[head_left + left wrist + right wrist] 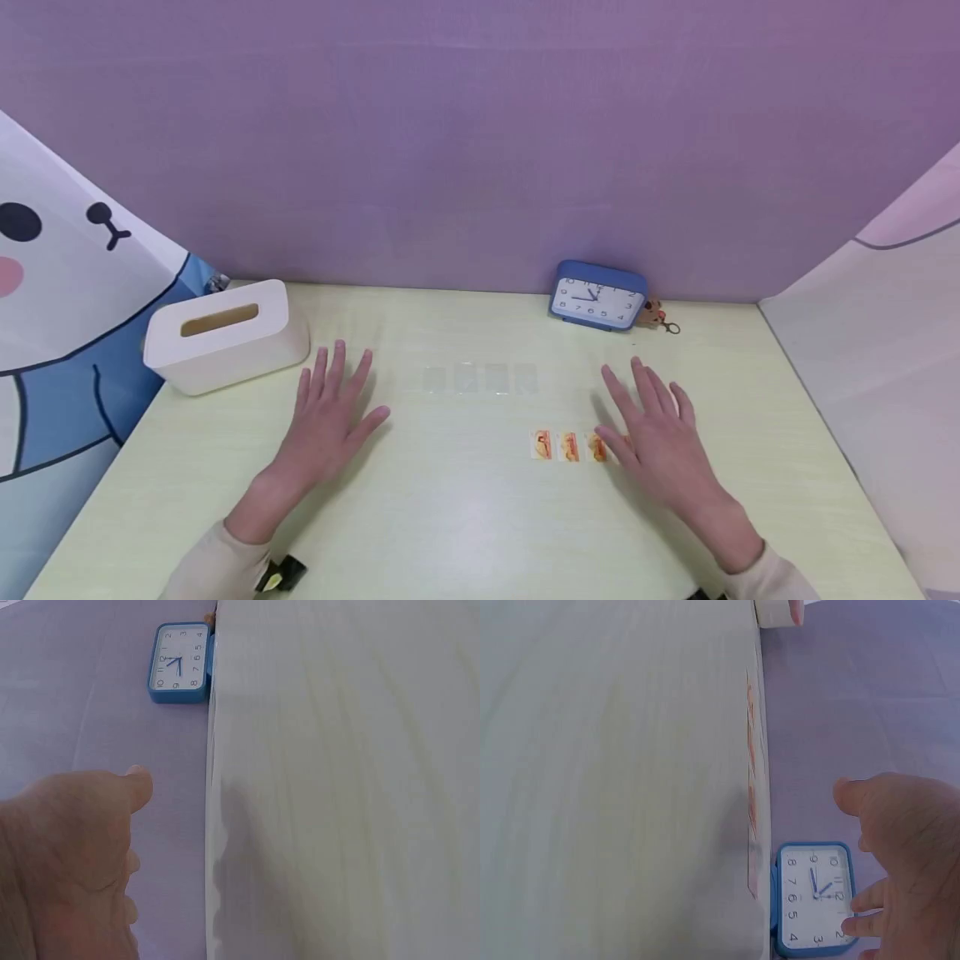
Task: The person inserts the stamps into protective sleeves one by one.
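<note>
Orange-printed cards [568,447] lay in a row between the centre and right edge of the table [450,533], apparently spaced to keep each picture distinct, while the left hand [324,427] and right hand [662,444] hovered, fingers [335,367] spread and grasping nothing.

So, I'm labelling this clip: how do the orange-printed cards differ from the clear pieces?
The orange-printed cards carry bright pictures; the clear pieces are see-through and faint. The cards lie nearer the person, the clear pieces farther back. In the head view the right hand overlaps the cards' row, but not the clear pieces. Both lie in rows on the table.
</note>
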The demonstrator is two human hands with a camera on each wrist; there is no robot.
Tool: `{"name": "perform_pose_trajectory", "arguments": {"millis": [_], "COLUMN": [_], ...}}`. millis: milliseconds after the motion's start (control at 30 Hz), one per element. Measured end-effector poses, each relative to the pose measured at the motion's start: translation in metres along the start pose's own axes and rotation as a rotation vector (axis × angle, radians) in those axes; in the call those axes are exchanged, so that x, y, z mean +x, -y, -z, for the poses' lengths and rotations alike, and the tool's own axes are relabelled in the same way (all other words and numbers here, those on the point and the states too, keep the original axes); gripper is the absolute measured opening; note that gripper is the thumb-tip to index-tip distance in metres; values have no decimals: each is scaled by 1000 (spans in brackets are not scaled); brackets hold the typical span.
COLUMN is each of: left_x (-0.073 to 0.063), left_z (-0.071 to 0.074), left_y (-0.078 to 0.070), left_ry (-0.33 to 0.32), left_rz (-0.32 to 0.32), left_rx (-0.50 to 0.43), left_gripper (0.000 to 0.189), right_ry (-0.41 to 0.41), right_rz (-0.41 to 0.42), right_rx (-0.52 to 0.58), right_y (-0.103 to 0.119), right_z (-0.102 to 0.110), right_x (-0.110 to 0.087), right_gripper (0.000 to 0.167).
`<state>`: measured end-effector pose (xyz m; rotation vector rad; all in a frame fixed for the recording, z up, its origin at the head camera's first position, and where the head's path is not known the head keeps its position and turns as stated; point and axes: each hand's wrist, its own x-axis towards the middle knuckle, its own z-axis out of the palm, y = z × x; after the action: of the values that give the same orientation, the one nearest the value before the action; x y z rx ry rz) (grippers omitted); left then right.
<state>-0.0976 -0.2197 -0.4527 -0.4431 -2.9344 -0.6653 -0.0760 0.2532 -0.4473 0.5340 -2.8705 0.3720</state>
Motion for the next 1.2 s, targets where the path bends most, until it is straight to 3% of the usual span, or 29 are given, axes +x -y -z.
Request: {"name": "perform_pose_trajectory", "arguments": {"millis": [233,467,700,900,1200], "left_x": [4,7,9,11,16], "left_z": [-10,-21,-36,-45,-52], "left_y": [-3,-5,-9,-12,-15], "left_ry": [45,70,10,-66,-104], "left_rz": [9,14,40,24,50], "left_rx": [-66,-154,-309,-327,-361], "left_gripper": [81,79,72,66,61], "right_ry": [11,-4,-2,35,63], "right_rz": [42,113,136,125,113], "right_rx": [73,126,192,293,387], "right_y": [18,37,46,45,49], "right_z": [-9,-23,-33,-39,-40], "right_x": [8,22,27,30,35], "right_gripper": [66,43,30,26,28]}}
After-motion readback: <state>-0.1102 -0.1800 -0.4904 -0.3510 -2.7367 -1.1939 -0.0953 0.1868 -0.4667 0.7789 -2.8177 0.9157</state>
